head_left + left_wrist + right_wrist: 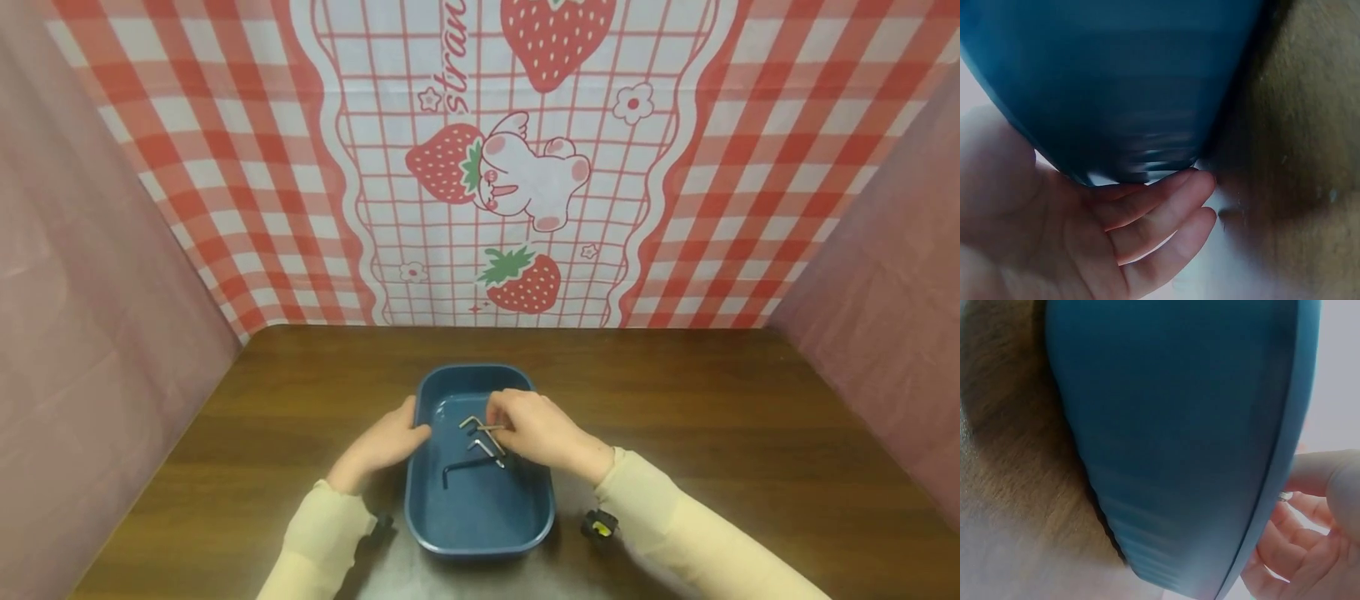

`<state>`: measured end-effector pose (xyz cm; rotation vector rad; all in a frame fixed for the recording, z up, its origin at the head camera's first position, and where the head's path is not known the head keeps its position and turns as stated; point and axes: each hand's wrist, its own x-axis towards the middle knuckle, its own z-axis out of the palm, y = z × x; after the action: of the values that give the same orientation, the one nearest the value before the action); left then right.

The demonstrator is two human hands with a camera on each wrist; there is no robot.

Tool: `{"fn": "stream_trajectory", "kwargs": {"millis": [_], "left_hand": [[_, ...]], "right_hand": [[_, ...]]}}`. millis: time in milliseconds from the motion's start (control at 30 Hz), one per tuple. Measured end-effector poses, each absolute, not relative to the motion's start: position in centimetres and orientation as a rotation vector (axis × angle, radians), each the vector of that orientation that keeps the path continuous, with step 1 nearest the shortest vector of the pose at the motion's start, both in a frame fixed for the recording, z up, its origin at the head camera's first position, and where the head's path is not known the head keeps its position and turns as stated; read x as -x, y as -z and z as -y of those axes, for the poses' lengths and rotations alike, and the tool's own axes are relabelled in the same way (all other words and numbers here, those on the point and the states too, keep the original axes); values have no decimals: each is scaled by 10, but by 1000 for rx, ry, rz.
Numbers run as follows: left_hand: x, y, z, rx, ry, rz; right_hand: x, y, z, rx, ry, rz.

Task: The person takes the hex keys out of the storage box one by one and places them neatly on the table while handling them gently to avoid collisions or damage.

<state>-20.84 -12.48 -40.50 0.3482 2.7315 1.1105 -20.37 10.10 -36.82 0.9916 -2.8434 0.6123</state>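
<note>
A deep blue rectangular tray (480, 543) stands on the table, with several L-shaped hex keys in its middle. One is a black hex key (459, 467); near it lies a silver hex key (486, 450). My left hand (386, 437) holds the tray's left side, thumb over the rim, and the left wrist view shows its fingers (1166, 209) against the outer wall. Reaching over the right rim, my right hand (536, 425) pinches a hex key (491, 427) between thumb and fingers. The wall hides most of that hand's fingertips in the right wrist view.
The brown wooden table (300, 367) runs back to a red-and-white checked cloth (262, 208) with strawberries. Pink curtains (97, 292) hang at both sides. Below my right sleeve is a small black and yellow device (600, 524).
</note>
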Motion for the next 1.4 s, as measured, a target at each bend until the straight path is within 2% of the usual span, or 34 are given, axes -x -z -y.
{"fn": "stream_trajectory", "kwargs": {"millis": [700,1400], "left_hand": [[210,406,123,-408,-1135,-2719],[211,410,123,-359,-1160,-2718]], "right_hand": [[207,364,-113,-866,-723,2726],[210,358,-131,-784,-890,2643]]}}
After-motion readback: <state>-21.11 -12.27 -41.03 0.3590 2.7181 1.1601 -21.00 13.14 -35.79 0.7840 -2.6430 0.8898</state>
